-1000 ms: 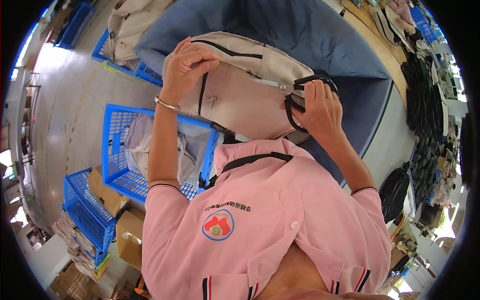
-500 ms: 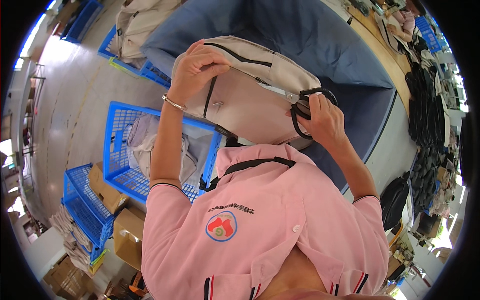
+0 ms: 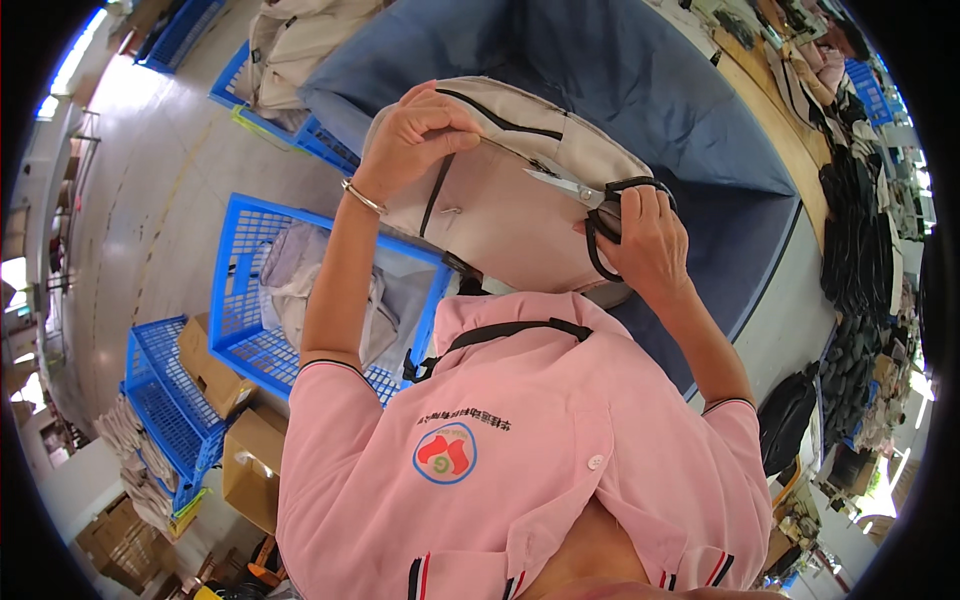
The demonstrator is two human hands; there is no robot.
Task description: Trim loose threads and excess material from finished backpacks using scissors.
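A beige bag [image 3: 510, 215] with black zips lies in front of me, tilted against blue-grey fabric. My left hand [image 3: 420, 135] is closed in a pinch at the bag's upper left part. From its fingertips a thin dark line runs along the bag toward the scissors; whether it is a thread or a seam I cannot tell. My right hand [image 3: 648, 238] grips black-handled scissors [image 3: 575, 190], fingers through the loops. Their metal blades point left over the bag, close to that line, and look slightly parted. A small light loop [image 3: 450, 210] sticks out from the bag's face.
Blue-grey fabric [image 3: 560, 60] forms a large bin behind the bag. At left stands a blue crate [image 3: 235, 270] with pale cloth pieces, beside another blue crate [image 3: 175, 385] and cardboard boxes [image 3: 250, 465]. A wooden table edge [image 3: 770, 100] and dark hanging pieces [image 3: 850, 210] are at right.
The whole view has shifted slightly. My left hand and the bag appear a little further right, the hand nearer the scissors. The blades look more parted than before.
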